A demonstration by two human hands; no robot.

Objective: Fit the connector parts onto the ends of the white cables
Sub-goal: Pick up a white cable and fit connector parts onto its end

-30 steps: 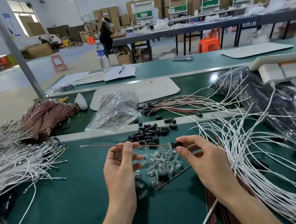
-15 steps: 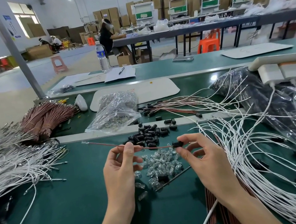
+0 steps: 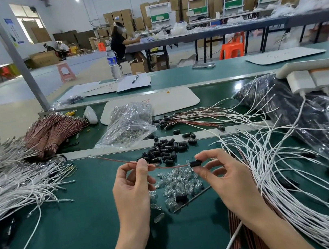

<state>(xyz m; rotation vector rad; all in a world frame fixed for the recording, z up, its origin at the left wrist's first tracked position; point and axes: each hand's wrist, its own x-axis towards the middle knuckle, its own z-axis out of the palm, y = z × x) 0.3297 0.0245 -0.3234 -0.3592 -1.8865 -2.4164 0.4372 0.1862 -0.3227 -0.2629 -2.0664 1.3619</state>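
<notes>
My left hand (image 3: 131, 188) pinches a thin red-brown wire (image 3: 111, 160) between thumb and forefinger. The wire runs right into a small black connector (image 3: 195, 163), which my right hand (image 3: 225, 177) pinches at its fingertips. Both hands hover over a heap of small clear bulbs (image 3: 177, 183) on the green table (image 3: 69, 234). A pile of loose black connectors (image 3: 163, 150) lies just beyond. White cables fan out at the left (image 3: 8, 186) and spread in a large tangle at the right (image 3: 283, 170).
Bundled red-brown wires (image 3: 53, 132) and a clear bag of metal parts (image 3: 127, 123) lie on the middle belt. Finished wires with black ends (image 3: 190, 118) sit right of the bag. Black plastic bags (image 3: 306, 107) and white chargers (image 3: 310, 79) crowd the right side.
The wire's free left end has dipped and the wire now sags a little. Both hands stay in nearly the same place, still pinching wire and connector.
</notes>
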